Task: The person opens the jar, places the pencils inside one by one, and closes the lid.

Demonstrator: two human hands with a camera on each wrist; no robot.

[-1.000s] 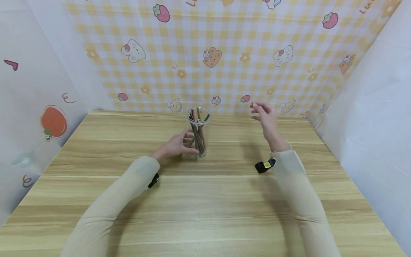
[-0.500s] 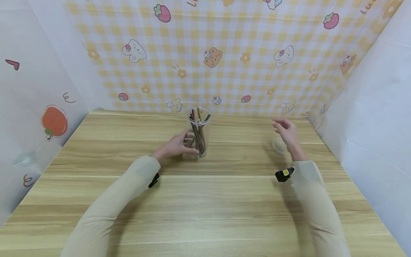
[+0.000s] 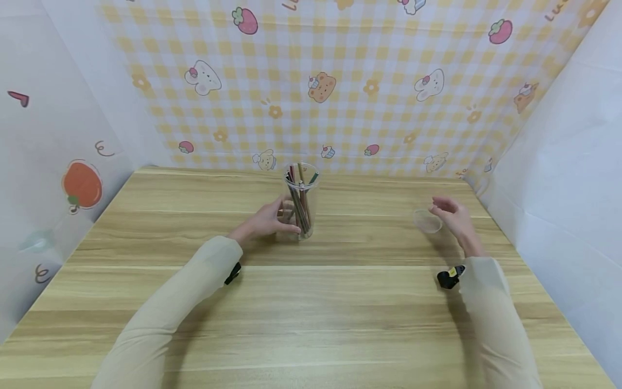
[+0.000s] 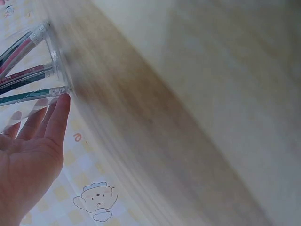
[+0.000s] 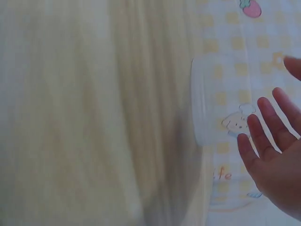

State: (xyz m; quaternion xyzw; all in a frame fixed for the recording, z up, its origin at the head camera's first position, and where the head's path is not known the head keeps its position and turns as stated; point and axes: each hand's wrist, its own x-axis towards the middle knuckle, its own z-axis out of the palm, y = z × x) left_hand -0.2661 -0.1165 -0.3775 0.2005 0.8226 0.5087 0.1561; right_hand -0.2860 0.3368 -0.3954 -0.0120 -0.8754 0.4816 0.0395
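Note:
A clear plastic cup (image 3: 315,208) stands at the back middle of the table, holding several slim coloured sticks, likely pencils (image 3: 302,208). My left hand (image 3: 266,219) holds the cup from its left side, thumb in front and fingers behind. In the left wrist view its fingertips (image 4: 62,106) reach the cup near its base. To the right lies a shallow, clear round plastic piece like a lid (image 3: 427,222). Just right of it hovers my right hand (image 3: 453,217), with nothing in its grasp. The right wrist view shows that hand's fingers loosely spread beside the clear piece (image 5: 200,103).
The wooden table (image 3: 311,313) meets a yellow checked cloth backdrop (image 3: 291,108) behind the cup. White sheets close off the left side (image 3: 44,162) and the right side (image 3: 559,189).
My right hand has moved right and toward me, lowering beside the clear lid-like piece, which its wrist hid at first. The left hand and the cup have stayed in place.

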